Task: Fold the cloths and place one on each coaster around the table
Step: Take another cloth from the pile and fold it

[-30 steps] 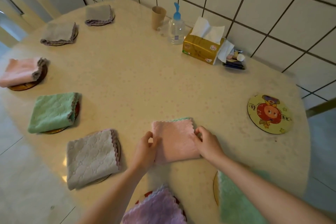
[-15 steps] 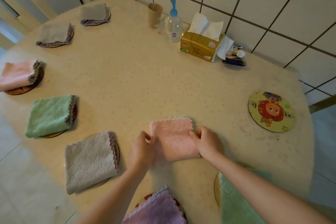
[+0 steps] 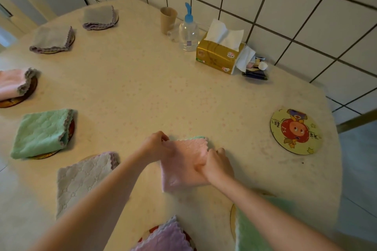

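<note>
A folded pink cloth [image 3: 183,166] with a green underside lies on the table near the front. My left hand [image 3: 156,144] pinches its far left corner. My right hand [image 3: 216,164] grips its right edge. A bare round coaster [image 3: 295,131] with a red cartoon figure sits to the right. Folded cloths lie on coasters around the rim: grey [image 3: 99,17], grey [image 3: 52,39], pink [image 3: 13,83], green [image 3: 40,133], cream [image 3: 81,179], lilac [image 3: 165,238] and green [image 3: 265,228].
By the tiled wall stand a brown cup [image 3: 168,19], a clear pump bottle [image 3: 188,32], a yellow tissue box [image 3: 219,54] and a small dark tray of odds [image 3: 256,70]. The table edge [image 3: 336,149] curves down the right.
My left hand has slid up from the cloth's left side to its far left corner. My right hand stays on the right edge. The view has shifted slightly.
</note>
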Available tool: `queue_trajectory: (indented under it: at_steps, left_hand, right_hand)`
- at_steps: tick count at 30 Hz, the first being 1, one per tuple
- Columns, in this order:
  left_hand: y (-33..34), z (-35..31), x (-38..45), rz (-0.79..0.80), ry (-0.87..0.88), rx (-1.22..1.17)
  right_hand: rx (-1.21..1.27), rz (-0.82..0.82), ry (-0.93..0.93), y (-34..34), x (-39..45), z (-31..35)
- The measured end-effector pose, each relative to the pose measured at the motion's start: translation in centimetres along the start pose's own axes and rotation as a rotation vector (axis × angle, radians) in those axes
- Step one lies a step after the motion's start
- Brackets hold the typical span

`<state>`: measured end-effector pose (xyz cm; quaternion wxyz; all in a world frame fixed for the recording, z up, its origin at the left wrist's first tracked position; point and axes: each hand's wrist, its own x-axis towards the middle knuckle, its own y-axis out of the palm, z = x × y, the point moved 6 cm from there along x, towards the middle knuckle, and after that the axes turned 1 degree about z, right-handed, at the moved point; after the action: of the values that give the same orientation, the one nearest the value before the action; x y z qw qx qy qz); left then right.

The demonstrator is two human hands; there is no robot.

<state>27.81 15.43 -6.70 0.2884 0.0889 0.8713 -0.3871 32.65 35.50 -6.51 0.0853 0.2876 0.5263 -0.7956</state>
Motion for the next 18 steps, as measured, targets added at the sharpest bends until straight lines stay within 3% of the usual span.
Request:
queue_trajectory:
  at_steps: [3,6,12,14,18]
  left_hand:
    - [0.2,0.3,0.2,0.022,-0.058,-0.094]
    - [0.2,-0.4,-0.8,0.157,-0.097,-0.227]
    - [-0.8,-5.4,-5.8,0.468,0.095,-0.41]
    - [-0.8,-6.8,-6.9,0.492,0.123,-0.463]
    - [0.9,-10.0,-7.1,0.458,0.112,-0.617]
  right_hand:
    - [0.037,0.006,-0.004,-0.1,-0.5,-0.1]
    - [0.129,0.036,-0.048,-0.4,-0.7,-0.5]
    - [0.542,0.372,-0.312,-1.4,-0.8,-1.4]
    - [0.752,0.472,-0.319,-3.2,-1.2,-3.0]
    - [0.969,0.457,-0.243,-8.2,-0.6,-8.0]
